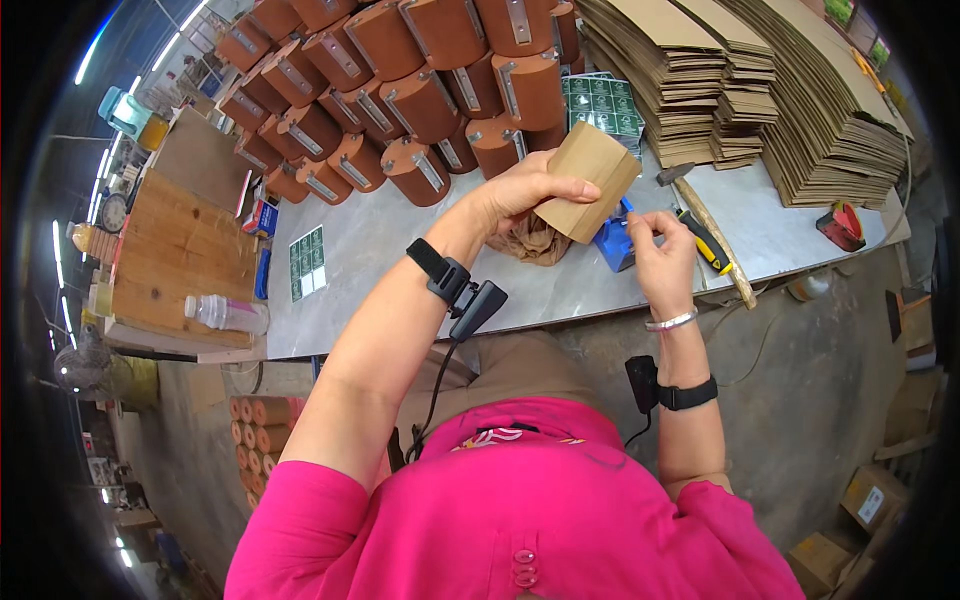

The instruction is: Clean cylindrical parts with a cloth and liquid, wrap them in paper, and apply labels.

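While a wooden block (pixel 592 180) is gripped above the table (pixel 400 275) by the fingers of the left hand (pixel 522 188), those of the right hand (pixel 664 256) are pinched beside a blue box (pixel 614 248) — whether on anything cannot be told — and a hammer (pixel 700 205) is seen nearby.

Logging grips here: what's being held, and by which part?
Left hand holds the wooden block, thumb on the side facing the camera. Right hand: can't tell.
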Available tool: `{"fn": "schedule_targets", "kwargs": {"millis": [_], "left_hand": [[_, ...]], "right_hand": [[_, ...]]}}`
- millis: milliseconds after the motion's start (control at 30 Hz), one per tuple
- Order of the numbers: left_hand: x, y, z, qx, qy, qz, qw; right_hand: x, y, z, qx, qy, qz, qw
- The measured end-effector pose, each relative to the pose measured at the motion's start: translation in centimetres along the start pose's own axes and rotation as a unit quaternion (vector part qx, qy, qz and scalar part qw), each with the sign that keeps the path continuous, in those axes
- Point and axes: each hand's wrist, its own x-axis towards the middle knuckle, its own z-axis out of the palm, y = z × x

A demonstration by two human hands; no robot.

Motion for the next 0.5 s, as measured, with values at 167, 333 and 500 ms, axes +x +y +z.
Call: {"fn": "schedule_targets", "kwargs": {"millis": [167, 333, 500], "left_hand": [[0.0, -0.4, -0.2, -0.003, -0.008, 0.015, 1.0], [-0.2, -0.1, -0.1, -0.008, -0.006, 0.011, 1.0], [-0.1, -0.2, 0.1, -0.034, -0.014, 0.024, 0.999]], "right_hand": [[-1.1, -1.1, -2.9, 0.057, -0.03, 0.092, 0.994], [-2.3, -2.9, -4.4, 0.138, -0.094, 0.275, 0.947], [-3.2, -0.3, -3.9, 0.103, -0.103, 0.286, 0.947]]}}
